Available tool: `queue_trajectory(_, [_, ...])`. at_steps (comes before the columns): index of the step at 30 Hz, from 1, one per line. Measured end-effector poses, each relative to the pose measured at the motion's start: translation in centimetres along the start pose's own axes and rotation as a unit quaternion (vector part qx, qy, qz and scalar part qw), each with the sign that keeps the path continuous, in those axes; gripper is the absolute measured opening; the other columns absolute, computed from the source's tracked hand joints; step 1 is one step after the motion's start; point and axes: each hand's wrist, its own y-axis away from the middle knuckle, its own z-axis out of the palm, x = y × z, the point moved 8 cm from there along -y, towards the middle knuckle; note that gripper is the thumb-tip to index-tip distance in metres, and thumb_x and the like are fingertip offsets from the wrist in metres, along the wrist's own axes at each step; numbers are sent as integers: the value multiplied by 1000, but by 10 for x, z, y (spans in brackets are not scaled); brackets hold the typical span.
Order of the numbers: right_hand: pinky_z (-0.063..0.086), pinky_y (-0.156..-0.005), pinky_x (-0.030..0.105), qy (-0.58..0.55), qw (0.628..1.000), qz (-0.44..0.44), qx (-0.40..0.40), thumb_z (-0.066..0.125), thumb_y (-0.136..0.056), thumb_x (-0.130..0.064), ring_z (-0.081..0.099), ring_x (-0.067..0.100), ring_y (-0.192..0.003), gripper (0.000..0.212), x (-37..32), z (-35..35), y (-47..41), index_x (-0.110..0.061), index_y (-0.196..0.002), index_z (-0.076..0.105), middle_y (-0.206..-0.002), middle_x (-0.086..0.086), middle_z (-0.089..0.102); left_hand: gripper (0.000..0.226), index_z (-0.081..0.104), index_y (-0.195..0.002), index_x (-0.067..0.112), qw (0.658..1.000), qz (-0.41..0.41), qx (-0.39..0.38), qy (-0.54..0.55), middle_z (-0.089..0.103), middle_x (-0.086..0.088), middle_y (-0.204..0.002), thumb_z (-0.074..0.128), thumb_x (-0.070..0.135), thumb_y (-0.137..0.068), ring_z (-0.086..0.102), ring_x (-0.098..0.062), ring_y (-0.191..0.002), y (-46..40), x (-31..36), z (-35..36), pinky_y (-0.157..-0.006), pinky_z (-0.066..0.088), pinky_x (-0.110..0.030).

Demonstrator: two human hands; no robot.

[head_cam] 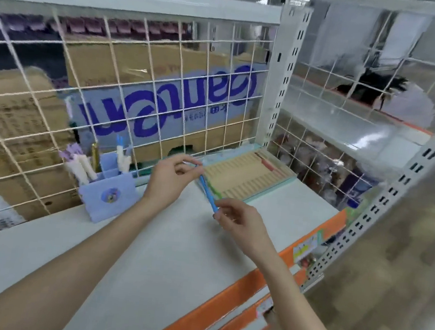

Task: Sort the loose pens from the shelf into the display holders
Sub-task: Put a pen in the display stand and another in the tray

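1. A person stands at a shop shelf [148, 238] and holds one blue pen [208, 193] between both hands, just above the shelf surface.
2. The left hand [171, 177] pinches the far end of the pen with thumb and fingertips; the right hand [242, 226] pinches the near end. Both hands are narrow, closed on the pen.
3. The grooved tray holder [247, 175] lies just beyond the pen, against the wire mesh back [150, 81]. A few pens appear to lie at its far right; most grooves look bare.
4. To do this step well, it seems wise to line the pen up with a groove, lower it flat, and release only once it sits in.
5. Left of the tray stands a lilac pen holder [111, 197] with upright pens.
6. The shelf is pale grey with an orange front edge [222, 301]. Cardboard boxes [165, 88] show behind the mesh.
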Motion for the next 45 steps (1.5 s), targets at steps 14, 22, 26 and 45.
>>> queue_trajectory(14, [48,-76,31,166,978,-95,80,67,-81,-7,56,11,-70,23,63,-77,-91,-15,-102,68,-80,-5,65,11,64,-79,23,996,-66,50,-12,65,4,-69,69,14,-83,60,-6,-64,-111,-45,89,-60,46,-13])
queue_trajectory(22, [49,-69,39,205,961,-115,146,59,-78,-17,56,27,-74,17,73,-79,-94,-13,-89,71,-81,4,60,9,66,-80,26,995,-87,34,-21,69,12,-69,69,18,-84,62,-9,-66,-128,-74,111,-60,45,-19])
queue_trajectory(26, [46,-66,37,211,956,-124,164,56,-82,-15,53,27,-76,17,72,-78,-90,-11,-84,72,-79,5,57,7,67,-80,30,993,-96,39,-58,67,18,-63,69,25,-84,61,-23,-71,-129,-85,113,-66,47,-31])
queue_trajectory(45, [47,-69,37,230,946,-143,180,51,-87,-18,56,27,-77,20,69,-79,-82,-13,-95,70,-87,3,63,6,69,-77,31,991,-110,70,11,71,5,-85,72,28,-80,66,-11,-85,-137,-70,108,-87,51,-31])
